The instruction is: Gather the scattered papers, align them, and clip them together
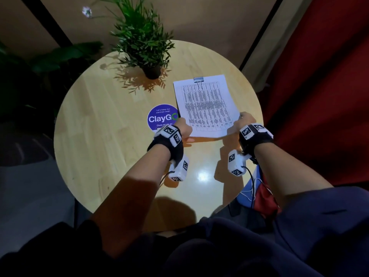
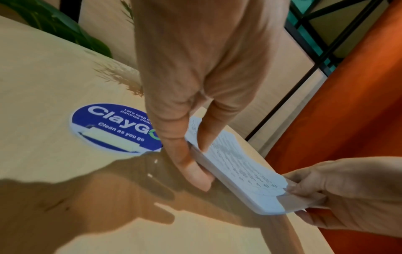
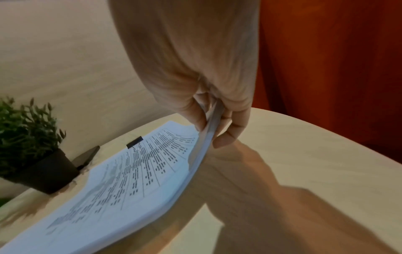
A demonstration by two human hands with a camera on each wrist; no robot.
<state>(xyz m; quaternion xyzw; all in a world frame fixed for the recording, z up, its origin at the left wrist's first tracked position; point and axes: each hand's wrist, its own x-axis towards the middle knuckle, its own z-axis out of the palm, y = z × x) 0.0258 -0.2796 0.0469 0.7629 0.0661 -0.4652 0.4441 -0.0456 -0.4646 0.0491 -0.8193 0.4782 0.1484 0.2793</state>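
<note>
Papers: a clipped stack point(image 1: 205, 104) on the right half of the round table point(image 1: 99, 126), its near end lifted off the wood, its far end down.
Long axis: runs away from the person, leaning slightly left at the far end; printed side faces up.
Clip: a binder clip point(image 1: 198, 79) bites the middle of the far short edge, its wire handle folded flat on the top sheet.
Left hand: the left hand point(image 1: 182, 129) pinches the near left corner, thumb on top, fingers beneath.
Right hand: the right hand point(image 1: 244, 121) pinches the near right corner, which curls upward between thumb and fingers.
Edges: the right hand sits close to the table's right rim; a red curtain point(image 1: 329, 86) hangs just past that rim.
Open room: bare wood spreads across the left half and near the person.
Writing: a round blue sticker point(image 1: 160, 118) just left of the stack, its right edge under the papers, reads "ClayGo", "Let's keep our pantries clean", "Clean as you go". The sheet's table of print is too small to read.
Plant: a potted plant point(image 1: 152, 71) stands near the far left corner of the stack, apart from it.
</note>
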